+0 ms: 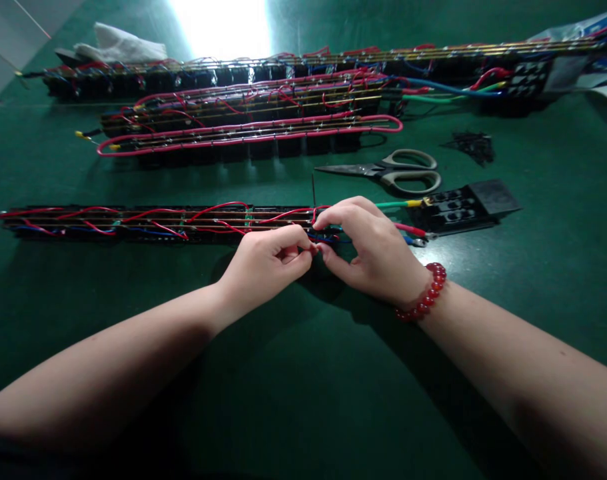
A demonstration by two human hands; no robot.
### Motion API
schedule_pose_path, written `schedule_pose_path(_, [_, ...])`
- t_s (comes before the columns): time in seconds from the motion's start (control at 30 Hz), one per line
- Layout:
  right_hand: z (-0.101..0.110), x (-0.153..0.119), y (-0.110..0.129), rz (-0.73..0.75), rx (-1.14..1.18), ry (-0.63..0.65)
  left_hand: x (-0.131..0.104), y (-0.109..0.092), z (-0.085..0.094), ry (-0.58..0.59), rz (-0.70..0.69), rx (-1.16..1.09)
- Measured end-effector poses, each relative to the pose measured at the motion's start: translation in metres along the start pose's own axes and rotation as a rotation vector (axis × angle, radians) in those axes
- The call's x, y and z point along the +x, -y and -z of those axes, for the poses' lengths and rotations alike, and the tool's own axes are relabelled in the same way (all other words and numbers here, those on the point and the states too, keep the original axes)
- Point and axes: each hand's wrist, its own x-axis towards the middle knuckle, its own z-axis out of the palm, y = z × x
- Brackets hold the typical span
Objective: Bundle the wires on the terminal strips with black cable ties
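A long black strip (148, 223) with brass rods and red, blue and green wires lies across the table in front of me. At its right part, my left hand (273, 260) pinches thumb and forefinger at the near edge; what sits in the pinch is too small to make out. My right hand (368, 250) curls its forefinger over the strip, with its thumb at the near side touching my left fingertips. A thin black cable tie (313, 190) stands up from the strip beside my right forefinger. Thick leads run to a black terminal block (456, 207) on the right.
Grey-handled scissors (408, 171) lie just beyond the strip, and a small pile of black cable ties (473, 147) is to their right. Behind are more wired strips (243, 133), one looped with pink cable, and a white cloth (120, 45) at the back left.
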Motion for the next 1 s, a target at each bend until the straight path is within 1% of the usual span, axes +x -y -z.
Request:
schedule_pose_path(0.17, [0.0000,0.0000,-0.0006,0.008,-0.004,0.012,0.0012,-0.0009,0.0007,0.004,0.011,-0.028])
schedule_pose_path(0.47, [-0.0016,-0.0002,0.0002,-0.012,-0.061,0.023,0.0027,0.0023,0.0000,0.066,0.052,-0.103])
schedule_pose_path(0.67, [-0.0015,0.0001,0.0009,-0.021,-0.066,0.025,0.0030,-0.0006,0.0004,0.083,0.062,-0.122])
schedule_pose_path(1.0, [-0.0031,-0.0021,-0.0018,-0.008,-0.081,0.001,0.0034,-0.0020,0.0013,0.144,-0.006,-0.067])
